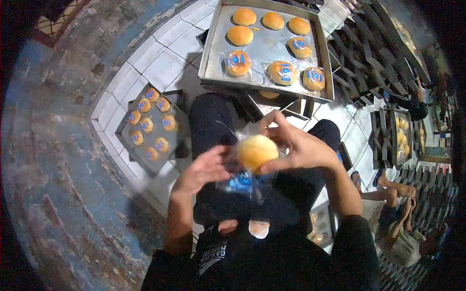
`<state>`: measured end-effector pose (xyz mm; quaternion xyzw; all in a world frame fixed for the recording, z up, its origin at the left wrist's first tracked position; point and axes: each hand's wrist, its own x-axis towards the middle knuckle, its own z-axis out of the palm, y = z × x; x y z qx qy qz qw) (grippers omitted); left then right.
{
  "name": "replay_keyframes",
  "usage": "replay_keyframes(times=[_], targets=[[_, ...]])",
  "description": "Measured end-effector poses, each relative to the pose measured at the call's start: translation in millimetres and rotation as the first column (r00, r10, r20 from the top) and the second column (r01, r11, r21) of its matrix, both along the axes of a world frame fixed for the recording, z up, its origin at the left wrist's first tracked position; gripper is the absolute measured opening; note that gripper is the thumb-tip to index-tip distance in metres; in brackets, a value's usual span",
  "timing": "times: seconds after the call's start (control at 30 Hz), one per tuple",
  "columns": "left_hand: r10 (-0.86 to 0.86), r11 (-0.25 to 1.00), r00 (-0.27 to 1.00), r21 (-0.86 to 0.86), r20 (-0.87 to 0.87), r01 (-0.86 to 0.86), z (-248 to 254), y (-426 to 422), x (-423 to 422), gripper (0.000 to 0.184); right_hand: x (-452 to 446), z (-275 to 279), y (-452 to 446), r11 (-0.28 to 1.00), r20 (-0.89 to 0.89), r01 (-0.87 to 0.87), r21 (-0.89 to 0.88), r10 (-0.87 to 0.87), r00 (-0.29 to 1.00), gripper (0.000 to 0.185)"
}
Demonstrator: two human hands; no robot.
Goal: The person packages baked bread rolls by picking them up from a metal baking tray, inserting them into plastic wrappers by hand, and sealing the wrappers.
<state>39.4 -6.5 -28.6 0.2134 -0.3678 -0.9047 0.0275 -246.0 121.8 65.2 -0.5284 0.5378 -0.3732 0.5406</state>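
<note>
A golden round bun [257, 153] is held in front of my lap by my right hand [303, 146], with the thumb low on it and the fingers curled over the far side. Around and below the bun hangs a clear plastic bag with blue print [240, 183], blurred by motion. I cannot tell how far the bun sits inside the bag. My left hand [206, 169] is at the bun's left, fingers and thumb apart and smeared. It is close to the bag's edge; whether it touches is unclear.
A large metal tray [206, 65] ahead carries bare and bagged buns. Lower left, a smaller tray [175, 127] holds several bagged buns. Dark racks or stacked trays [359, 58] stand at the right, near another tray of buns [402, 138]. Another person [400, 228] sits at lower right.
</note>
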Motion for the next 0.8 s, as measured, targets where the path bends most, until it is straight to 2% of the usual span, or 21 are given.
replay_keyframes(times=[0.03,0.07,0.13,0.17,0.23,0.27,0.33,0.4,0.47,0.5,0.53,0.57,0.6,0.63,0.67,0.7,0.73,0.77,0.8], targets=[[-0.123,0.992,0.99,-0.027,-0.068,0.122,13,3,-11,0.084,5,2,-2,0.998,-0.012,-0.062,-0.008,0.061,0.998,0.079],[-0.275,0.949,0.96,-0.147,0.049,0.279,10,0,-8,0.076,10,9,-2,0.994,-0.054,-0.107,0.02,0.108,0.993,0.071],[-0.463,0.832,0.881,-0.294,0.102,0.471,8,-7,-11,0.064,14,19,-8,0.979,-0.223,-0.181,-0.093,0.157,0.962,0.06],[-0.46,0.832,0.882,-0.297,0.104,0.469,10,-6,-11,0.064,14,22,-8,0.978,-0.223,-0.183,-0.097,0.158,0.962,0.06],[-0.407,0.854,0.91,-0.319,0.082,0.411,16,-1,-11,0.068,13,29,-5,0.933,-0.459,-0.284,-0.222,0.157,0.875,0.054],[-0.41,0.853,0.908,-0.318,0.083,0.415,17,3,-11,0.068,16,33,-4,0.934,-0.457,-0.281,-0.222,0.155,0.876,0.054],[-0.324,0.918,0.946,-0.248,-0.024,0.308,17,12,-13,0.063,25,41,-5,0.915,-0.384,-0.402,-0.038,0.358,0.851,0.055],[-0.302,0.918,0.953,-0.278,-0.028,0.283,11,17,-17,0.064,27,25,-6,0.901,-0.28,-0.396,-0.176,0.34,0.898,0.046],[-0.213,0.925,0.975,-0.335,-0.063,0.181,8,21,-23,0.066,17,22,-12,0.854,-0.356,-0.487,-0.182,0.405,0.842,0.033],[-0.137,0.924,0.989,-0.366,-0.052,0.108,18,24,-30,0.072,15,31,-12,0.876,-0.566,-0.478,-0.06,0.365,0.739,0.019],[-0.136,0.924,0.989,-0.367,-0.055,0.107,16,30,-33,0.072,16,37,-12,0.876,-0.568,-0.479,-0.059,0.364,0.738,0.019],[0.12,0.935,0.993,-0.337,0.008,-0.111,11,38,-35,0.077,19,42,-12,0.911,-0.737,-0.41,-0.051,0.243,0.631,0.019],[0.366,0.89,0.927,-0.319,0.079,-0.324,10,42,-36,0.083,23,44,-10,0.939,-0.867,-0.338,-0.059,0.12,0.484,0.019],[0.364,0.915,0.916,-0.247,0.167,-0.319,8,40,-38,0.077,29,39,-10,0.913,-0.962,-0.409,0.005,0.116,0.248,0.02],[0.359,0.931,0.898,-0.171,0.254,-0.324,8,38,-40,0.072,40,40,-8,0.911,-0.956,-0.41,-0.041,0.084,0.282,0.024],[0.317,0.914,0.948,0.259,0.022,-0.312,2,33,-43,0.069,51,24,-6,0.894,-0.946,-0.438,-0.098,0.054,0.321,0.027],[0.358,0.763,0.91,0.628,-0.211,-0.154,-1,27,-45,0.068,62,11,-5,0.873,-0.932,-0.464,-0.154,0.027,0.361,0.031],[0.418,0.739,0.902,0.618,-0.11,-0.267,-3,26,-52,0.068,72,6,-2,0.815,-0.878,-0.47,-0.337,-0.093,0.469,0.035],[0.508,0.71,0.86,0.592,-0.056,-0.381,6,25,-61,0.063,80,13,1,0.827,-0.857,-0.465,-0.315,-0.038,0.514,0.032]])
